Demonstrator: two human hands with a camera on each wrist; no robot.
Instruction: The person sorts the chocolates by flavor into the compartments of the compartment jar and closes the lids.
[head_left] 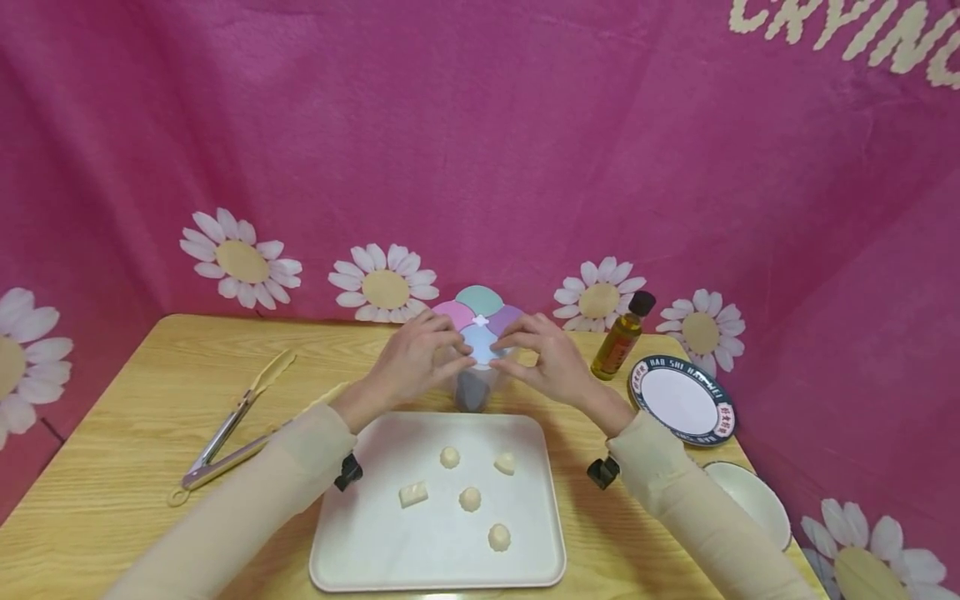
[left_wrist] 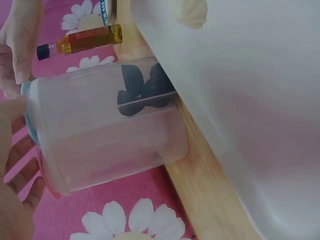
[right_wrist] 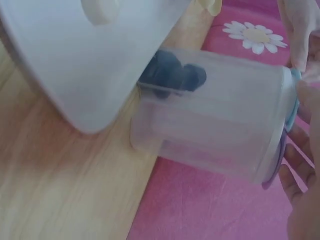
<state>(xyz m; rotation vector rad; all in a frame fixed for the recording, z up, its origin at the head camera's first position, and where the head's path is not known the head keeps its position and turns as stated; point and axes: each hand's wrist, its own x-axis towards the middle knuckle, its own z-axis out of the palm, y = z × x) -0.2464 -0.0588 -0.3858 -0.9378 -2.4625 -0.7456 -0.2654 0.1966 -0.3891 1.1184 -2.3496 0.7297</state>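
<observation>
We are holding a clear plastic jar (head_left: 474, 387) with both hands. It is standing on the wooden table (head_left: 112, 433), just behind the white tray (head_left: 360, 542). Our left hand (head_left: 415, 360) is gripping the left side of the jar's top, with the fingers curling over the flower-shaped lid (head_left: 480, 321). Our right hand (head_left: 542, 358) is doing the same on the right side. The fingertips of both hands are almost meeting on the pale blue flap nearest us.

The lid has flaps in pink, green, purple and pale blue. Under our fingers, inside the jar, some dark round lumps (left_wrist: 140, 90) are sitting at the bottom.

In front of our wrists, the tray is carrying five little white pieces (head_left: 470, 498). To the right of our right fingers, a small bottle of yellow oil (head_left: 621, 337) is standing, and a round plate (head_left: 681, 402) is lying beside it. Well to the left of our left fingers, metal tongs (head_left: 232, 429) are lying on the table.
</observation>
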